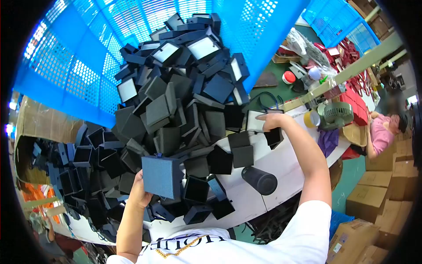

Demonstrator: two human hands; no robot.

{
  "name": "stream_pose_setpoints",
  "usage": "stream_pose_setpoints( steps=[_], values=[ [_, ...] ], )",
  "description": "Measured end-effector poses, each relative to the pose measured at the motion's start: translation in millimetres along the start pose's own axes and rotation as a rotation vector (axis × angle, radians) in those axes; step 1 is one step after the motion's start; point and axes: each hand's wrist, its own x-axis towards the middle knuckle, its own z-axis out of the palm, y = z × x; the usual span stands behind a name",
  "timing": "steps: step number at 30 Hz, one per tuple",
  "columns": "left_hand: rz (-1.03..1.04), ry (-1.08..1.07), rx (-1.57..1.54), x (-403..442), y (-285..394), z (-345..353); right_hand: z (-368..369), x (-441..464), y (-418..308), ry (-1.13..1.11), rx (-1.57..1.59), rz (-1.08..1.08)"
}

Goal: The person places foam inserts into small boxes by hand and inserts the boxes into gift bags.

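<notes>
My left hand (pixel 140 193) is closed around the side of a blue square box (pixel 161 177), held up with its flat textured face toward me. At the table's far edge my right hand (pixel 274 120) has its fingers bent over a dark box part with a white inner face (pixel 254 121), gripping its right side. A dark box piece (pixel 274 137) lies just below that hand. Loose black foam pads (pixel 243 156) and dark open boxes (pixel 196 189) are heaped about my left hand.
A big blue plastic crate (pixel 263 39) lies tipped, spilling dark box parts onto the white table (pixel 285 176). A black cylindrical speaker (pixel 259 180) rests on the table. A small fan (pixel 337 114) and a person in pink (pixel 383 134) are at right, near cardboard boxes (pixel 369 189).
</notes>
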Motion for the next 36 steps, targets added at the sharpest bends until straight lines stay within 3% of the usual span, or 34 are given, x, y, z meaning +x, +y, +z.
stream_pose_setpoints(
  steps=[3,5,8,9,10,11,12,15,17,19,21,23,26,27,28,29,30,31,32,35,36],
  values=[
    [0.014,0.041,-0.093,-24,-8,-18,9,42,17,-0.107,-0.078,-0.023],
    [0.035,0.073,-0.14,-41,-13,-32,14,44,22,-0.074,-0.04,0.09],
    [0.105,0.116,-0.1,-64,-25,-55,29,25,29,0.166,0.003,0.093],
    [0.104,0.098,-0.141,-74,-28,-62,33,40,56,0.23,-0.144,-0.022],
    [0.072,0.209,-0.14,-86,-32,-68,38,53,83,0.31,-0.298,-0.127],
    [0.083,0.226,-0.104,-99,-34,-71,-3,-9,33,0.349,-0.053,0.123],
    [0.095,0.258,-0.07,-109,-40,-80,-26,-50,12,0.434,0.085,0.105],
    [0.091,0.339,-0.024,-131,-68,-112,-74,-120,-25,0.61,0.168,-0.177],
    [0.059,0.453,0.067,-153,-70,-107,-88,-167,-97,0.573,0.201,-0.31],
    [0.099,0.405,0.158,-151,-93,-130,-77,-186,-173,0.515,0.021,-0.501],
    [0.122,0.407,0.159,-145,-111,-139,-54,-212,-274,0.4,0.053,-0.691],
    [0.132,0.458,0.152,-143,-120,-140,-26,-192,-330,0.399,0.144,-0.938],
    [0.352,0.599,0.459,-136,-139,-162,-5,-199,-392,0.366,0.269,-0.932],
    [0.481,0.697,0.64,-141,-137,-160,-2,-220,-411,0.261,0.392,-0.723],
    [0.817,0.802,0.835,-151,-126,-153,14,-207,-415,0.334,0.498,-0.824],
    [0.87,0.832,0.864,-160,-114,-153,30,-195,-418,0.414,0.606,-0.928],
    [0.92,0.865,0.893,-169,-103,-154,40,-208,-428,0.277,0.706,-0.801],
    [0.965,0.898,0.922,-176,-97,-157,58,-214,-440,0.132,0.988,-0.902],
    [1.0,0.939,0.891,-178,-92,-162,74,-221,-452,0.112,1.085,-0.88],
    [0.821,0.863,0.517,-181,-90,-183,116,-229,-474,0.158,1.224,-0.874],
    [0.544,0.628,-0.038,-190,-83,-180,130,-226,-479,0.207,1.238,-0.915]
  ],
)
